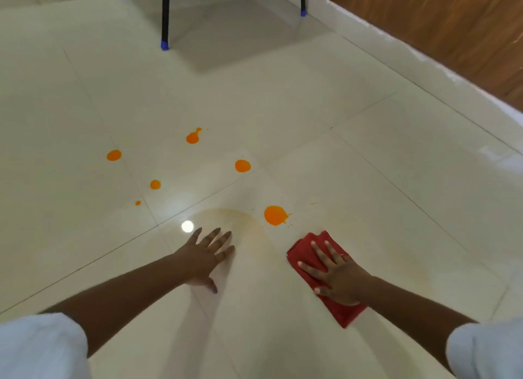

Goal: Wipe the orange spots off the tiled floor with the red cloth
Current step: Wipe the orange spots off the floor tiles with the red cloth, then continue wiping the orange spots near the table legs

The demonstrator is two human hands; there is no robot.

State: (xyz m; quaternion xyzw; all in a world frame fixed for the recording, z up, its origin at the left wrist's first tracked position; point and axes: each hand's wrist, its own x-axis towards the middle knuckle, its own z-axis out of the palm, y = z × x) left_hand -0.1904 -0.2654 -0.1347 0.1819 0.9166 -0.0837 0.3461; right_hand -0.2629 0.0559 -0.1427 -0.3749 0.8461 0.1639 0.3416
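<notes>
Right hand (341,279) presses red cloth (314,254) flat beside largest orange spot (275,215).

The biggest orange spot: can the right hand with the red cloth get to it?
Probably yes. The biggest orange spot lies just beyond the red cloth under the right hand, with only bare floor between.

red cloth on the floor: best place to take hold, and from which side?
From above. The red cloth lies flat and folded on the tiled floor, right hand spread over its middle. Bunch the middle up under the palm; flat edges offer little purchase.
</notes>
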